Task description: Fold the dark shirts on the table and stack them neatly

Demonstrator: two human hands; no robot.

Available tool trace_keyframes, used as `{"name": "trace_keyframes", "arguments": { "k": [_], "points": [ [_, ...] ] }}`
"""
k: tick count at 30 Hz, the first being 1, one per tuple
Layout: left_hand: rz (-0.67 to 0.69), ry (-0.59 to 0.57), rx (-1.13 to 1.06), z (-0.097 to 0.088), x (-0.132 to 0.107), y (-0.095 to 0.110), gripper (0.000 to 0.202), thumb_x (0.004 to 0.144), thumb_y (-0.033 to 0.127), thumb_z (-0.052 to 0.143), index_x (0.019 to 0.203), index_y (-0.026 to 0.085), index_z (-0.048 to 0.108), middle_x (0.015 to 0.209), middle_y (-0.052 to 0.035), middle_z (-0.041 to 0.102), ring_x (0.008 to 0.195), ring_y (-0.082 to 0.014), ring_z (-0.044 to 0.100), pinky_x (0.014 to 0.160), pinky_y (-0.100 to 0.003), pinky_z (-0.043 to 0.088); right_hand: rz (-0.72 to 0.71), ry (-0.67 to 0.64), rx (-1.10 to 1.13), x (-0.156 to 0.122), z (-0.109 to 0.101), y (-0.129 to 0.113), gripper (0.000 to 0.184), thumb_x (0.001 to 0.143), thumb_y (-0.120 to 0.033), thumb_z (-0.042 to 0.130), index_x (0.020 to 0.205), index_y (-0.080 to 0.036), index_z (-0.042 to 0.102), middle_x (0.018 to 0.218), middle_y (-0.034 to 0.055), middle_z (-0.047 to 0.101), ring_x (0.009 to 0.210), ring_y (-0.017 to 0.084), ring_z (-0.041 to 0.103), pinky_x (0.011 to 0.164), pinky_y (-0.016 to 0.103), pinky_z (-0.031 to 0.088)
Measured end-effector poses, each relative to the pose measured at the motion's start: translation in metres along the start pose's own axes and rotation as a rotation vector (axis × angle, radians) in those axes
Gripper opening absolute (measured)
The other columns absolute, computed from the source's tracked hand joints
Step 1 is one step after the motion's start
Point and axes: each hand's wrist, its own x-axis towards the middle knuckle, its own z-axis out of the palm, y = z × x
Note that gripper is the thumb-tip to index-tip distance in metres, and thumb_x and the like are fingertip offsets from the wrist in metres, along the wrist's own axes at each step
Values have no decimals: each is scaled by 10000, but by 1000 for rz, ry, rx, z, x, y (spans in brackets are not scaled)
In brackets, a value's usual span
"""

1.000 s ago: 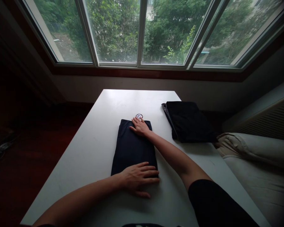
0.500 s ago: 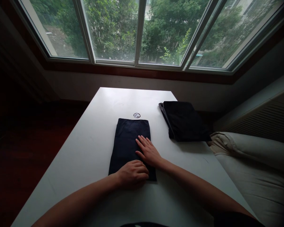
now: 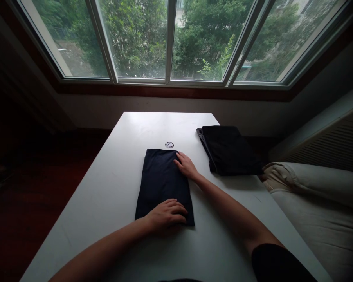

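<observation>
A dark navy piece of clothing [image 3: 161,176], folded into a flat rectangle, lies on the white table [image 3: 106,184] in front of me. Its exact kind does not show. My left hand [image 3: 167,213] rests across its near end, fingers bent a little and apart. At the far right corner, my right hand [image 3: 186,164] lies on the cloth with its fingers stretched out along the edge. Neither hand grips the fabric. Just past the far edge of the cloth is a small round black-and-white sticker or disc [image 3: 169,145].
A folded black cloth stack [image 3: 231,150] sits at the table's right edge, partly overhanging. Beyond that edge is a pale cushioned seat [image 3: 317,203]. A wide window [image 3: 167,43] stands behind the table. Dark reddish floor [image 3: 41,196] shows at left.
My right hand has slid away from me along the cloth's right side to its far corner. My left hand stays at the near end, its fingers slightly more spread.
</observation>
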Motion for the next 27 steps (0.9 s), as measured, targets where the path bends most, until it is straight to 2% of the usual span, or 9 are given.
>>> {"name": "trace_keyframes", "arguments": {
  "k": [3,5,7,10,15,18,21,24,27],
  "points": [
    [-89,78,-26,-14,1,-1,238,989,288,578,1198,250,685,1370,-70,651,1292,-228,578,1220,-424,340,104,116,495,-12,-12,0,565,981,-585,506,1402,-227,625,1509,87,563,1451,259,471,1259,470,302],
    [-200,126,-1,-26,1,-9,250,989,267,572,1211,253,685,1405,-71,627,1321,-236,552,1203,-426,371,162,172,900,-29,-22,-6,528,975,-600,519,1365,-263,634,1448,64,619,1403,255,530,1222,489,371],
    [-325,156,63,-37,2,-25,285,989,282,579,1257,258,673,1473,-72,574,1386,-250,497,1208,-436,375,192,184,1250,-49,-31,-15,508,982,-609,510,1349,-278,628,1429,56,634,1384,251,552,1195,492,414],
    [-474,157,199,-47,4,-62,394,986,331,592,1369,247,627,1575,-93,474,1479,-289,397,1252,-496,305,226,143,1544,-75,-40,-28,527,982,-648,499,1339,-280,622,1425,63,635,1387,245,550,1193,479,429],
    [-606,102,357,-57,7,-128,562,1020,470,529,1547,282,476,1672,-82,347,1559,-325,263,1272,-577,197,311,75,1717,-96,-31,-31,601,969,-688,500,1381,-258,580,1419,93,633,1380,245,556,1181,471,448],
    [-712,147,412,-62,8,-154,570,1036,488,483,1564,276,457,1686,-81,319,1567,-340,238,1264,-593,192,341,54,1739,-98,-23,-25,599,958,-691,519,1370,-261,581,1402,96,642,1369,245,566,1159,472,473],
    [-755,219,423,-62,6,-164,568,1038,482,468,1560,260,462,1693,-79,303,1559,-347,257,1255,-592,222,331,55,1740,-97,-19,-22,590,950,-699,530,1348,-267,592,1388,91,651,1367,249,568,1156,481,477],
    [-712,328,386,-60,0,-164,513,1033,447,477,1499,240,537,1658,-74,375,1541,-317,304,1266,-536,245,330,64,1727,-96,-18,-22,567,941,-692,558,1309,-263,607,1369,89,663,1358,250,576,1162,477,475],
    [-703,466,301,-61,-6,-164,424,1027,402,480,1373,213,637,1571,-83,494,1485,-284,397,1261,-485,292,327,92,1665,-96,-17,-24,428,920,-521,687,1249,-256,619,1351,79,673,1332,233,599,1178,428,459]
  ]
}}
